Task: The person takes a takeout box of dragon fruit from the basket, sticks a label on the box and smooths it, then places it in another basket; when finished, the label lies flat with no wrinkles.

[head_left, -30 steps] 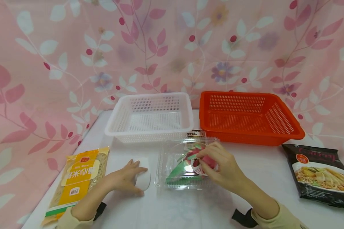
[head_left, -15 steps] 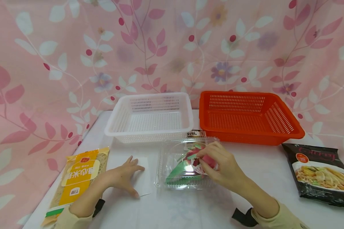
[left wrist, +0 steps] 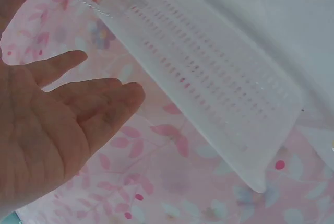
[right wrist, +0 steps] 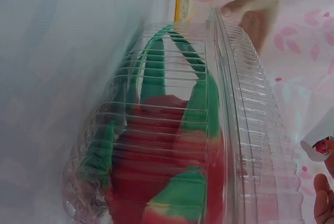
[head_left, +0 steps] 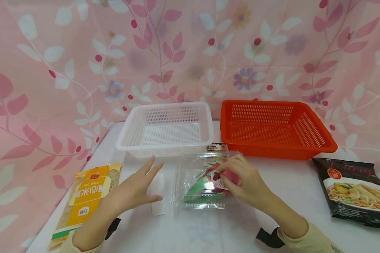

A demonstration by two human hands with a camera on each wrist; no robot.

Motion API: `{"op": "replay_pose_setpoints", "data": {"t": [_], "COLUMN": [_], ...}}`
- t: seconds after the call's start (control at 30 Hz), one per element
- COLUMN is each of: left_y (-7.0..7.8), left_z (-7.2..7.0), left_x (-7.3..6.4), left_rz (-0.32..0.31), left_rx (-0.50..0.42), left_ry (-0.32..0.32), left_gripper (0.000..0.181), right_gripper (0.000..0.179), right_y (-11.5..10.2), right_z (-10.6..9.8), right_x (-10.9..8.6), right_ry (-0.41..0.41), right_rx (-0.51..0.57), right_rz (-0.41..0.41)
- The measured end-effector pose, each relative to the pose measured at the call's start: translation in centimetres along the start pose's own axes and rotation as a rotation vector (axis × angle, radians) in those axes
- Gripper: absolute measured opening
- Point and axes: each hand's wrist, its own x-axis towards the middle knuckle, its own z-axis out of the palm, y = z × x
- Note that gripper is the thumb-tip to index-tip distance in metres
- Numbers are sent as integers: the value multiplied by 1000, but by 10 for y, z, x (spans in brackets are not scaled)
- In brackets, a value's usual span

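Right hand: While the arm reaches in over the counter [head_left: 190, 232], the right hand [head_left: 245, 179] pinches a round white label with a dark red picture [head_left: 219, 182] between its fingers and thumb.
Label: it sits above the lid of a clear, ribbed plastic clamshell box [head_left: 190, 168]; the right wrist view shows it curved rather than flat, and whether its edge touches the lid cannot be told.
Clamshell box: it lies on the counter in front of the two baskets, its lid apparently closed over red-and-green contents [right wrist: 156, 161] whose kind is unclear.
Left hand: the left hand [head_left: 133, 189] has released fingers, spread wide and grasping nothing, over a thin white paper strip [head_left: 158, 202].
Paper strip: it lies on the counter just beside the box and looks like backing for the label, though that is a guess.
Progress: the boxing-up looks done and the label looks free of any backing; what seems left is getting it flat on the lid.
Baskets: a white perforated plastic basket [head_left: 169, 151] and an orange-red perforated plastic basket [head_left: 272, 153] stand side by side behind the box.
Packets: a yellow packet with a clear window [head_left: 85, 200] lies near the left arm; a black packet with a noodle picture [head_left: 358, 196] lies well apart, at the far right.
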Motion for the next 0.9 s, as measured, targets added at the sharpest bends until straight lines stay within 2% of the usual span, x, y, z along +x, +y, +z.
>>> {"op": "replay_pose_setpoints", "data": {"t": [0.17, 0.27, 0.47, 0.6, 0.73, 0.9], "left_y": [23, 35, 58, 72, 82, 89], "left_z": [-3, -2, 8, 18, 23, 27], "left_x": [3, 7, 22, 32, 42, 53], "left_rz": [207, 289, 449, 567, 633, 677], "left_rx": [196, 281, 299, 320, 372, 396], "left_ry": [188, 272, 413, 484, 545, 616], "left_gripper": [89, 86, 82, 83, 78, 59], "right_gripper": [25, 27, 31, 34, 37, 39], "right_y": [2, 4, 8, 10, 12, 12], "right_z": [1, 2, 5, 7, 9, 9], "right_x": [3, 5, 9, 12, 15, 17], "right_ry": [-8, -20, -69, -103, -127, -148], "right_rx": [-22, -44, -52, -49, -40, -22], "right_rz": [12, 20, 85, 93, 100, 159]}}
